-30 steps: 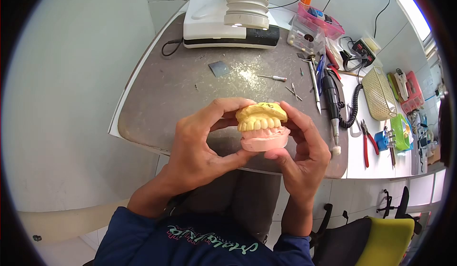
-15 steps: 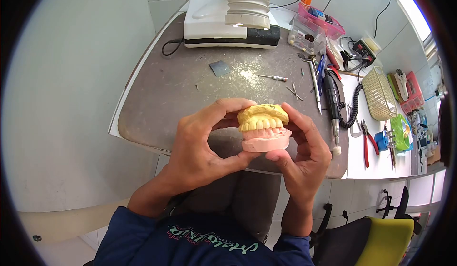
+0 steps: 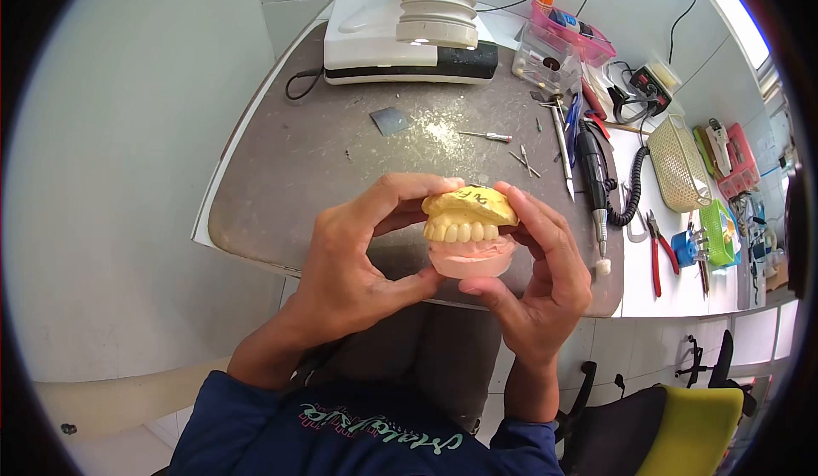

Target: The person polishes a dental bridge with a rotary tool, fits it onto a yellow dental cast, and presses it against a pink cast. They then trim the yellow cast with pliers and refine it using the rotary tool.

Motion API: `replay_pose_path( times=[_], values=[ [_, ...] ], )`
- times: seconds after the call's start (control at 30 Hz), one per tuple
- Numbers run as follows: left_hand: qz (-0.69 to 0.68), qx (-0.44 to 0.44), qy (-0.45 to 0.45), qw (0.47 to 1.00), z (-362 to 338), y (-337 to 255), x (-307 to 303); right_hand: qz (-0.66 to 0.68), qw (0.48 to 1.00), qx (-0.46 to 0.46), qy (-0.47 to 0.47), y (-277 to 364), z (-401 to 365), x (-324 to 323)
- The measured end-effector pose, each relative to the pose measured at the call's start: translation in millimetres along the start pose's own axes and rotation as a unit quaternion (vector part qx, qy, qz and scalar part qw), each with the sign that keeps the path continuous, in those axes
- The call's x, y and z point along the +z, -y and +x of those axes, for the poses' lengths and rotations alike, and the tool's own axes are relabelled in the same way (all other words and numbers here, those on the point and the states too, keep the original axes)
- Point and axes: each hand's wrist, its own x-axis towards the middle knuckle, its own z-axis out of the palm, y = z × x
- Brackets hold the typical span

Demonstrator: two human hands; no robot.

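Over the front edge of the workbench, a pair of dental casts is held together between my hands. The upper, yellow dental cast (image 3: pixel 469 206) shows a row of teeth facing me and dark handwriting on its top. Beneath it sits the pink dental cast (image 3: pixel 470 259), its teeth mostly covered by the yellow ones. My left hand (image 3: pixel 354 250) is closed around the left side, fingers at the yellow cast and thumb by the pink base. From the right, my right hand (image 3: pixel 545 276) grips likewise, its thumb at the pink base's lower edge. Some fingertips are hidden behind the casts.
On the grey bench mat (image 3: pixel 264 195) lie a dark square sheet (image 3: pixel 389 121), a small screwdriver (image 3: pixel 486 136) and thin burs (image 3: pixel 530 166). A white machine (image 3: pixel 375 37) stands behind, under a ribbed hose (image 3: pixel 437 3). Right are a rotary handpiece (image 3: pixel 592 165), red-handled pliers (image 3: pixel 655 263) and baskets (image 3: pixel 677 169).
The casts have tilted so that more of the yellow cast's written top faces me. Both thumbs have shifted slightly left along the pink base.
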Motion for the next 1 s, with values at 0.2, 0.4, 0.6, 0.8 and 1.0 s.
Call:
replay_pose_path(
  times=[0.2,0.4,0.6,0.8,1.0],
  values=[
    [-0.001,0.001,0.005,1.000,0.1,0.1,-0.3,-0.023,0.999,-0.004,0.032,-0.1,-2.6,-2.3],
    [-0.007,-0.002,0.012,1.000,0.3,0.6,-0.9,-0.022,0.999,-0.006,0.029,0.7,-2.5,-1.1],
    [-0.051,-0.037,0.019,0.998,1.0,-3.7,-4.2,-0.050,0.997,-0.009,0.049,3.5,-0.4,-5.0],
    [-0.233,-0.228,0.096,0.941,16.4,-11.6,-21.4,-0.008,0.999,-0.036,0.017,-0.6,2.6,-3.7],
    [-0.415,-0.363,0.186,0.813,20.3,-8.5,-27.1,0.094,0.995,0.041,-0.008,2.4,2.4,-1.5]
  ],
)
